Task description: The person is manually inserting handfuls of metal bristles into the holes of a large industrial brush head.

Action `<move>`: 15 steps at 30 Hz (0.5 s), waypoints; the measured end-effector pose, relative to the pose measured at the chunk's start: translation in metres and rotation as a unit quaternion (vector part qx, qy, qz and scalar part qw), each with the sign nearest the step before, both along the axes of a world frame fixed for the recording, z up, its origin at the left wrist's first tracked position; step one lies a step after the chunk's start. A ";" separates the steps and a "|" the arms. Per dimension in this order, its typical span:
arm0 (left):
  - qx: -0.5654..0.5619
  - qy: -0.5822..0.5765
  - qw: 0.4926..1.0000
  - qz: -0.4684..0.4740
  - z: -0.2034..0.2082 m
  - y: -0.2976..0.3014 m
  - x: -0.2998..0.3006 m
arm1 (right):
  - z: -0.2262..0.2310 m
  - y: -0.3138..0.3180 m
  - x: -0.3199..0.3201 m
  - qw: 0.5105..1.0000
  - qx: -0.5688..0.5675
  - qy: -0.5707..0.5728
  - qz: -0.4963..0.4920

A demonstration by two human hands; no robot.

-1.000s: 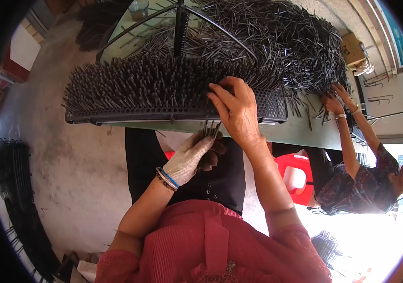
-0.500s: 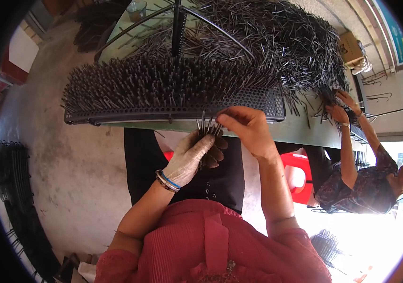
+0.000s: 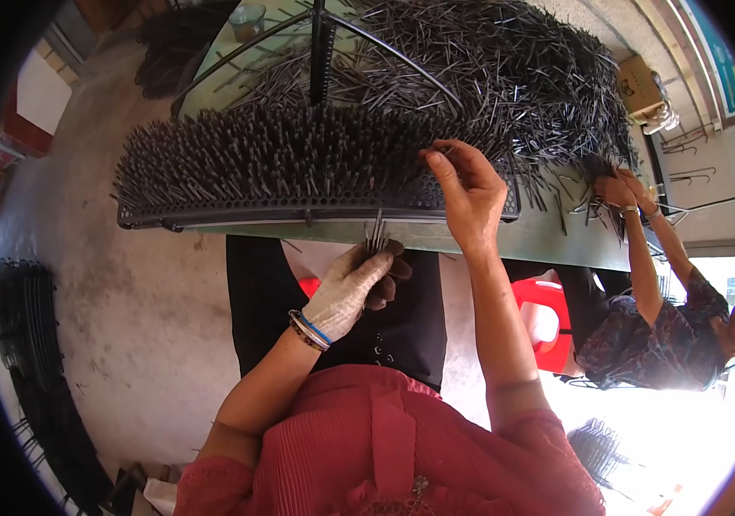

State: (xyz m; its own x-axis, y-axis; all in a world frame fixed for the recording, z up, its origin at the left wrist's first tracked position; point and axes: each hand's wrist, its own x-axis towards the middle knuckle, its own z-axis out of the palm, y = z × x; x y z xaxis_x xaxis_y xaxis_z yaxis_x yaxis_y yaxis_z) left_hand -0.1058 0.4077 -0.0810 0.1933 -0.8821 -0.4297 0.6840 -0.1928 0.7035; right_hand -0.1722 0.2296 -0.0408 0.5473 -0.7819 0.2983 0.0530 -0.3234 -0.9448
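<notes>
My left hand [image 3: 343,291], in a pale glove with dark fingertips, is closed around a small bunch of thin dark metal rods [image 3: 376,234] whose ends point up. It is held just below the table's near edge. My bare right hand [image 3: 476,193] is over the right part of a black perforated rack [image 3: 238,213], thumb and fingers pinched together. Whatever they pinch blends into the dark rods behind. Densely packed upright rods [image 3: 273,159] fill most of the rack, while bare holes show along its front and right end.
A large heap of loose dark rods [image 3: 505,77] covers the back of the green table [image 3: 557,249]. A black frame [image 3: 323,60] rises behind the rack. A glass cup [image 3: 247,21] stands far left. At right a co-worker [image 3: 651,335] handles rods, near a red stool [image 3: 544,322].
My right hand has moved up and to the right, from the bunch in my left hand to the rack. My left hand keeps the rods, nearly still. The co-worker's hands have come closer together.
</notes>
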 end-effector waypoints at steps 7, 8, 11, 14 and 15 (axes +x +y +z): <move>-0.016 0.007 1.000 -0.002 0.005 0.002 0.002 | -0.012 0.005 -0.001 0.998 -0.053 -0.004 -0.026; -0.016 0.008 1.000 -0.003 0.007 0.002 0.003 | -0.012 0.005 -0.001 0.997 -0.075 0.004 -0.020; -0.010 0.013 1.000 -0.020 0.008 0.004 0.004 | -0.009 0.007 -0.002 0.990 -0.127 0.057 0.001; -0.012 0.015 1.000 -0.025 0.005 0.003 0.005 | -0.009 0.009 0.000 0.981 -0.170 0.091 0.011; -0.009 0.013 1.000 -0.023 0.003 0.003 0.005 | -0.010 0.010 0.001 0.980 -0.182 0.081 0.008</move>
